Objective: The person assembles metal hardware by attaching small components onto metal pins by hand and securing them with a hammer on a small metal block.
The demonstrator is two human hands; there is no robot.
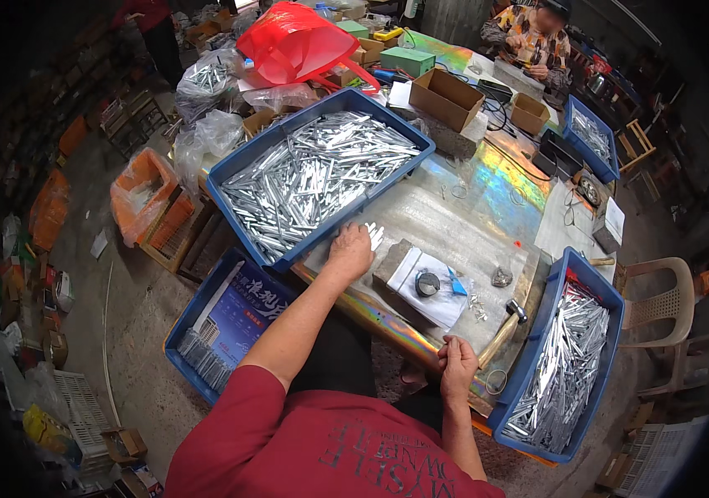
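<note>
My left hand (350, 251) is at the table's edge beside a big blue tray (240, 228) heaped with silver metal rods (321, 178). Its fingers are closed round a small bunch of bright rods (374, 236), whose ends stick out past the fingertips. To its right, a block covered with white paper (405, 282) carries a small round dark container (427, 284) and a blue piece (457, 282). My right hand (457, 369) is at the near edge, its fingers pinched together; whatever they hold is too small to make out. A hammer (500, 334) lies just right of it.
Another blue tray of rods (529, 407) stands at the right, by a beige plastic chair (662, 303). A blue crate (184, 328) sits low at the left. Beyond are a red bag (292, 41), cardboard boxes (446, 98) and a seated person (529, 46).
</note>
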